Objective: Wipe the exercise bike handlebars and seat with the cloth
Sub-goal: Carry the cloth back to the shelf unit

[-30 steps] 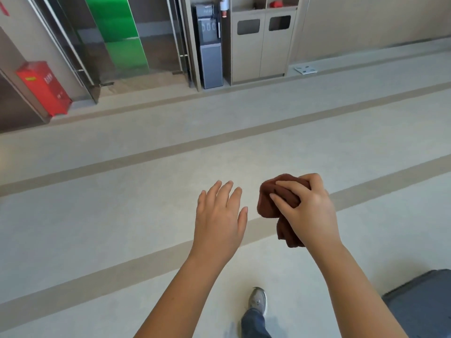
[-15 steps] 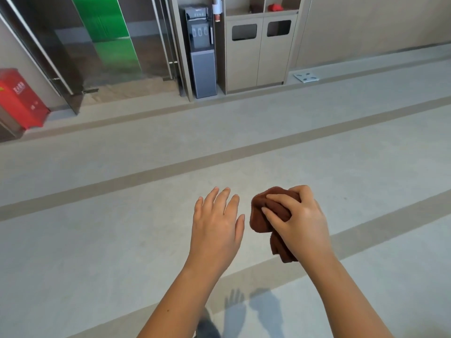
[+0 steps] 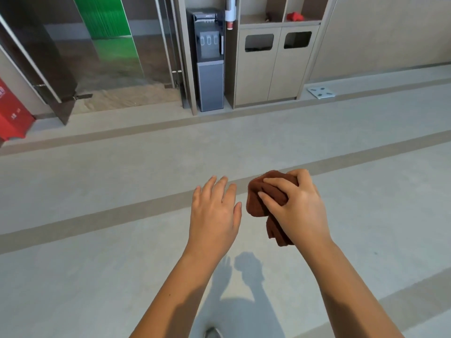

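Observation:
My right hand [image 3: 296,208] grips a bunched brown cloth [image 3: 260,202] in front of me, above the floor, with part of the cloth hanging below the palm. Just left of it, my left hand [image 3: 214,213] is held out flat, fingers straight and slightly spread, holding nothing and a small gap away from the cloth. No exercise bike, handlebars or seat are in view.
Pale floor with darker stripes [image 3: 122,213] stretches ahead. Against the far wall stand a dark water dispenser [image 3: 210,67], a beige cabinet with two bin openings [image 3: 275,67], a glass door [image 3: 109,45] and a red box [image 3: 12,115]. A white scale [image 3: 321,92] lies on the floor.
The view has swung right and moved closer to the far wall. The dark object at the bottom right has left the frame. Both hands keep the same pose, the cloth still held.

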`<state>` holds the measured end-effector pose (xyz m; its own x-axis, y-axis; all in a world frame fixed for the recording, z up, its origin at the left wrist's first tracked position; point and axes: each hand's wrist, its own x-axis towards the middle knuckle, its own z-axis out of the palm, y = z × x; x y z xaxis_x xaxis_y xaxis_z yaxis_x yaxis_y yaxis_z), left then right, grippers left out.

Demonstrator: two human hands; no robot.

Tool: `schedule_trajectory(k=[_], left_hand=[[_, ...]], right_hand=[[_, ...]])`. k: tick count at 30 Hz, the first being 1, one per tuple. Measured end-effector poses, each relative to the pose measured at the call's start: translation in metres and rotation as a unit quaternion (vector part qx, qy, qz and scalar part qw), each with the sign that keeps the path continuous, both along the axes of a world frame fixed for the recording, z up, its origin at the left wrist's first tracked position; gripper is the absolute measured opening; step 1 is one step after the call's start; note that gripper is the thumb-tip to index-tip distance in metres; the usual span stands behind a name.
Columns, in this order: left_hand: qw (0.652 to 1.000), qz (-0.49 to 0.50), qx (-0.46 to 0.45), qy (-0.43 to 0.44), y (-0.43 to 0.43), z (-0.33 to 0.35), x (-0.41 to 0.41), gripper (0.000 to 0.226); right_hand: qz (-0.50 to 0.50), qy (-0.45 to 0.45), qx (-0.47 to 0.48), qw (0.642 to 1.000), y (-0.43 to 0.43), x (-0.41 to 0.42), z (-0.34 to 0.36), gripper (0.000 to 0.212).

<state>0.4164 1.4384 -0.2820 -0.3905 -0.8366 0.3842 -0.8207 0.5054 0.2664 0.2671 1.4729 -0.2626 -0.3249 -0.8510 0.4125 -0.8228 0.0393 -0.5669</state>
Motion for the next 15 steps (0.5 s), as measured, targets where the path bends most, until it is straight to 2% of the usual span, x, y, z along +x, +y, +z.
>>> schedule_trajectory(k=[8, 11, 15], left_hand=[[0.999, -0.031, 0.041, -0.008, -0.168, -0.009, -0.068, 0.039], [0.999, -0.045, 0.021, -0.01, -0.236, -0.011, -0.118, 0.038], [0.997, -0.06, 0.039, -0.027, -0.326, -0.009, -0.194, 0.043]], right_hand=[[-0.038, -0.018, -0.007, 0.999, -0.154, -0.076, -0.01, 0.023], [-0.046, -0.019, -0.014, 0.999, -0.216, -0.125, -0.016, 0.023], [-0.071, -0.022, -0.011, 0.997, -0.303, -0.2, -0.015, 0.024]])
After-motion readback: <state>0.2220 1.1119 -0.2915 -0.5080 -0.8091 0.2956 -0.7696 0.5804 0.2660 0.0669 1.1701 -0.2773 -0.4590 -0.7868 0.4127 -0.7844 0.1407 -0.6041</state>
